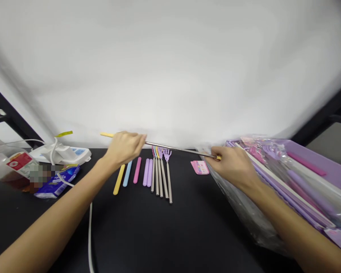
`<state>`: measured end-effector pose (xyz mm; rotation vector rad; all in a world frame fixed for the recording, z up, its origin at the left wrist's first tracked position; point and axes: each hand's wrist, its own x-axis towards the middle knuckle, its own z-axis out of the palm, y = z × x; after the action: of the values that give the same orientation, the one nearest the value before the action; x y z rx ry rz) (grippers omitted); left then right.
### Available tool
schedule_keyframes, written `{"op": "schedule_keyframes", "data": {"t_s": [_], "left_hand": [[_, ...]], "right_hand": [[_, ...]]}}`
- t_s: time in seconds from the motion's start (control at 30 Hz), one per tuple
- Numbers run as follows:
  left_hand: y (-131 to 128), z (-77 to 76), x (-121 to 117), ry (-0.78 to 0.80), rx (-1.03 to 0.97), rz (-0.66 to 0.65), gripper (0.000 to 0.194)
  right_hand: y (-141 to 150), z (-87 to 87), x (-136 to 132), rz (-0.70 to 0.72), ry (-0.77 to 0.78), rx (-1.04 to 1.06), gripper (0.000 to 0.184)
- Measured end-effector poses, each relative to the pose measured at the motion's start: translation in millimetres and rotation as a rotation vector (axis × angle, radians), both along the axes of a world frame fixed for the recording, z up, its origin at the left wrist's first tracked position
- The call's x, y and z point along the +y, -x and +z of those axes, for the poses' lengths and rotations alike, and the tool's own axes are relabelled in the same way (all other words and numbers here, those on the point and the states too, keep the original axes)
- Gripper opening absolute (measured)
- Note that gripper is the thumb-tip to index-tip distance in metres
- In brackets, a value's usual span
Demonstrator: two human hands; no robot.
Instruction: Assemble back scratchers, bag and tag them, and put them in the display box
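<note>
An extended telescopic back scratcher [176, 148] is stretched between my two hands above the table. My left hand [126, 146] is closed around its yellow handle end, which pokes out to the left. On the other end, my right hand [230, 165] grips near the yellow head, mostly hidden by the fingers. Below lie loose handle sleeves: a yellow one [119, 179], a blue one [127, 173], a pink one [137, 170] and purple ones [147, 172]. Beside them, several metal back scratcher rods [166, 178] lie in a row, claw heads toward the wall.
Pink printed cards [200, 167] lie near my right hand. At right, a purple box [304, 146] holds bagged back scratchers, with a clear plastic bag [244, 208] along it. On the left are a power strip [81, 152], a blue packet [58, 182], a bottle [14, 167] and a white cable [90, 235].
</note>
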<state>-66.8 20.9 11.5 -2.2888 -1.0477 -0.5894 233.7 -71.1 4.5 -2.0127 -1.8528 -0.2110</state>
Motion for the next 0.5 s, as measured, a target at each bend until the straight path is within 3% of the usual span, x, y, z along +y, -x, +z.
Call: {"op": "schedule_keyframes", "data": {"t_s": [0.13, 0.37, 0.5], "left_hand": [[7, -6.5, 5, 0.038, -0.036, 0.078, 0.058], [-71, -22.6, -33, 0.141, 0.033, -0.187, 0.054], [-68, -21.1, -29, 0.122, 0.048, -0.261, 0.049]], "right_hand": [[-6, 0.3, 2, -0.023, 0.014, -0.039, 0.036], [31, -9.0, -1, 0.096, -0.021, -0.178, 0.03], [17, -8.9, 0, 0.055, 0.034, -0.145, 0.033]]}}
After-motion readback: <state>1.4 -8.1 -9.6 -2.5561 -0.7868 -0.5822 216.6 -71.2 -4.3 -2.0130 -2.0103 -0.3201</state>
